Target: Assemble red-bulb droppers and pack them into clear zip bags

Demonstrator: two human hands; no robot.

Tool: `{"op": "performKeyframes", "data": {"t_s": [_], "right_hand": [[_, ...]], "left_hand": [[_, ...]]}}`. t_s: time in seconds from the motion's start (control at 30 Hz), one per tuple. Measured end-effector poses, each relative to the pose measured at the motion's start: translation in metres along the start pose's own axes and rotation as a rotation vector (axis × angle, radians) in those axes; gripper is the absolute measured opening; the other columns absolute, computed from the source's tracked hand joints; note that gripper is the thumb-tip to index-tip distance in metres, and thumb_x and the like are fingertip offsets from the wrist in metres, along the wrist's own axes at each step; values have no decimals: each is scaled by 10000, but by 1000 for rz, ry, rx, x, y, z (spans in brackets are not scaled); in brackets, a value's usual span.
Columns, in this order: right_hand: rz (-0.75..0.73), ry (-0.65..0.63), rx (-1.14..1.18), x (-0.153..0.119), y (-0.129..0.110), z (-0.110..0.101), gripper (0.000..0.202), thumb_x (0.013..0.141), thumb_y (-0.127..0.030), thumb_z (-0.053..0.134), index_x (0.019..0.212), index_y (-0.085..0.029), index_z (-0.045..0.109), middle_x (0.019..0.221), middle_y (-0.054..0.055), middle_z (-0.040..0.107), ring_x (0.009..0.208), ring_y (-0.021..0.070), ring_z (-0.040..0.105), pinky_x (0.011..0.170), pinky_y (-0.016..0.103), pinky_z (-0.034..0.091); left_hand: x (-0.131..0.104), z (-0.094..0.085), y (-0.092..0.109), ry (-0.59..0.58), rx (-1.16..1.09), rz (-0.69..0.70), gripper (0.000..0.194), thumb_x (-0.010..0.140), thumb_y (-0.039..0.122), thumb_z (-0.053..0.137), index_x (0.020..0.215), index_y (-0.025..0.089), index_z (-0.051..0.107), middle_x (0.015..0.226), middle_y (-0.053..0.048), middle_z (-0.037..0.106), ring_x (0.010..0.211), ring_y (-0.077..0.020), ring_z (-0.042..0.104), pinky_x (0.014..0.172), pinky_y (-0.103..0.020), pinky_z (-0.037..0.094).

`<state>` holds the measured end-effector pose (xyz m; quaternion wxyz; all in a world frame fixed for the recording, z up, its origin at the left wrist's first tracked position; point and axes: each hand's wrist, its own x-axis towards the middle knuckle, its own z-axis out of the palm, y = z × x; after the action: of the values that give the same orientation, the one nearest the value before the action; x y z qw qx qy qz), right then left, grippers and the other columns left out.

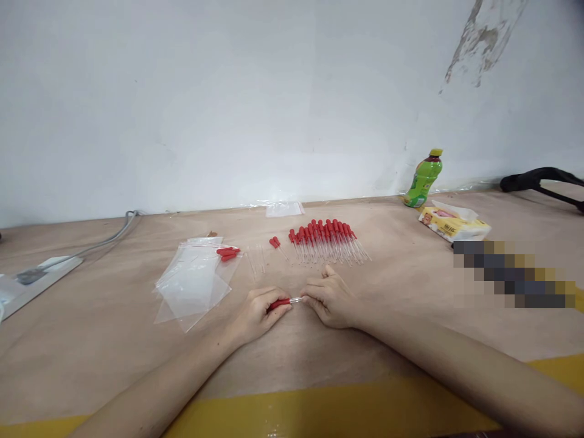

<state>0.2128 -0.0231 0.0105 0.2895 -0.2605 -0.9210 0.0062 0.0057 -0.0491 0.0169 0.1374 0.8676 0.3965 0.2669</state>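
One red, rubbery bulb (279,303), held in the left hand (258,313); one slender, clear tube (295,300), pinched in the right hand (333,298) — both low over the brown desk (283,359). Handling: keep them aligned, grip near the joint, use gentle straight pressure. Pose: forearms (182,377) angled inward, hands facing.

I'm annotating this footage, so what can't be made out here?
All in the head view:
Tube: far end hidden by the right hand.
Red bulb: partly covered by the left hand.
Droppers: overlap hides their exact count.
Power strip: cut off by the left edge.
Black object: cut off by the right edge.
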Motion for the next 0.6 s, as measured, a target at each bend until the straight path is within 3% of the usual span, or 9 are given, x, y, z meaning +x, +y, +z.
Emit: {"op": "performKeyframes", "data": {"t_s": [0.2, 0.37, 0.47, 0.6], "right_hand": [[79, -78, 42, 2, -5, -1, 222, 852, -208, 386, 764, -169, 586, 683, 2, 619, 574, 100, 460, 655, 282, 237], [105, -130, 50, 8, -10, -15, 229, 849, -215, 394, 787, -188, 613, 737, 15, 650, 625, 117, 514, 688, 288, 271], [180, -164, 113, 14, -8, -23, 228, 824, -203, 414, 716, -188, 614, 657, -4, 637, 559, 103, 500, 634, 256, 307], [546, -126, 209, 36, 8, -20, 218, 784, -251, 457, 646, -171, 606, 601, 2, 620, 535, 112, 522, 517, 216, 317]], "left_hand": [[1, -3, 1, -32, 30, 37, 193, 857, 270, 423, 884, 189, 596, 799, -30, 632, 712, -135, 572, 656, -240, 443], [7, -13, 1, -3, 97, 85, 200, 857, 251, 431, 964, 192, 588, 897, -43, 629, 804, -144, 581, 731, -246, 448], [10, -24, -12, 128, 223, 56, 274, 826, 299, 484, 1070, 192, 545, 1029, -70, 579, 938, -186, 539, 829, -299, 424], [9, -44, -49, 385, 488, -138, 268, 816, 304, 472, 1021, 170, 581, 1042, -101, 541, 998, -249, 486, 902, -396, 371]]}}
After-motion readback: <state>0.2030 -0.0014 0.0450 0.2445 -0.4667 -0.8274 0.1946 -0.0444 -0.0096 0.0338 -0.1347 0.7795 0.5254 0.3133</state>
